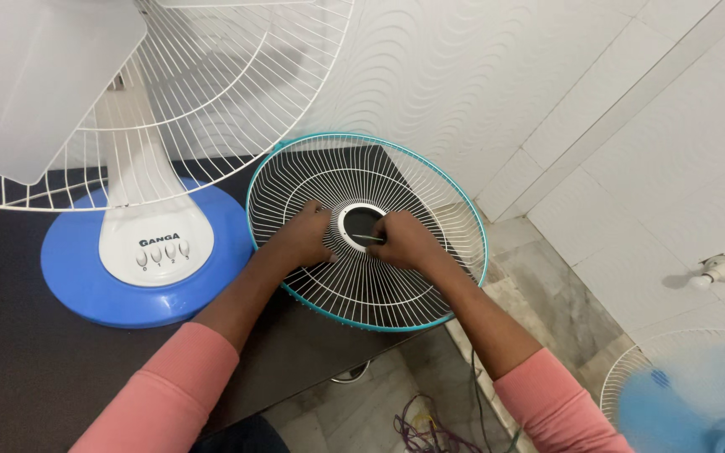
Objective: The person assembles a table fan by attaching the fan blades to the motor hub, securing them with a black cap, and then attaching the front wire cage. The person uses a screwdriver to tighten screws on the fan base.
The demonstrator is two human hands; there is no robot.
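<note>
I see the fan [140, 243] on the bench [10, 361]; right of it lies the grille [367, 285]. My left hand [304, 239] clamps its wires, my right [400, 239] pinches a thin tool (screwdriver, perhaps) at the hub. Light, springy wire; best held by the rim.

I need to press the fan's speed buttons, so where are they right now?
In the head view the speed buttons sit left of centre, on the white stand front above the blue base, just left of the left hand on the teal-rimmed grille.
</note>
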